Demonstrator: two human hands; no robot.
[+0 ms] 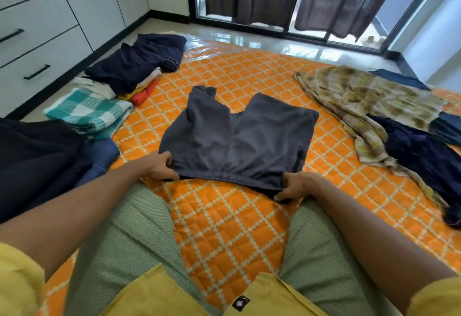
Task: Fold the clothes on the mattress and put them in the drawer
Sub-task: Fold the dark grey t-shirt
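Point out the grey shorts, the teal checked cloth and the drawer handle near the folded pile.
grey shorts (239, 138): head view, middle of the fabric below the leg split.
teal checked cloth (89, 113): head view, top of the folded stack.
drawer handle (37, 72): head view, middle of the black bar.

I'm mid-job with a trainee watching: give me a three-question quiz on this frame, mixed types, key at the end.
1. True or false: both hands grip the waistband of the grey shorts.
2. Which side of the mattress holds the folded stack: A) the person's left, B) the person's right?
3. Fill in: the plaid cloth lies ___ (folded/unfolded).

Key: 1. True: left hand and right hand pinch its two ends. 2. A: the teal checked cloth and dark pile sit there. 3. Unfolded.
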